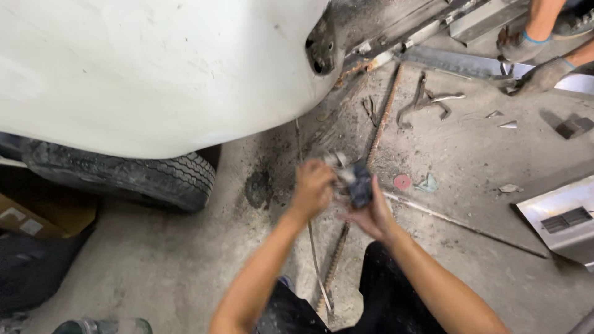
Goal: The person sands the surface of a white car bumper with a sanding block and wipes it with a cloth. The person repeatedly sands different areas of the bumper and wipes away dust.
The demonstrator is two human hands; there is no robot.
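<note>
Dark blurred tool (359, 184) gripped between left hand (312, 187) and right hand (371, 213), above floor (470, 154).

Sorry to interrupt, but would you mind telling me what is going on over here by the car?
A person crouched on the dusty concrete floor holds a small dark, blurred object between both hands: left hand and right hand. It is beside a white car body panel and black tyre. A rusty ribbed metal rod lies ahead. At top right, a co-worker's gloved hands handle a grey metal strip.
</note>
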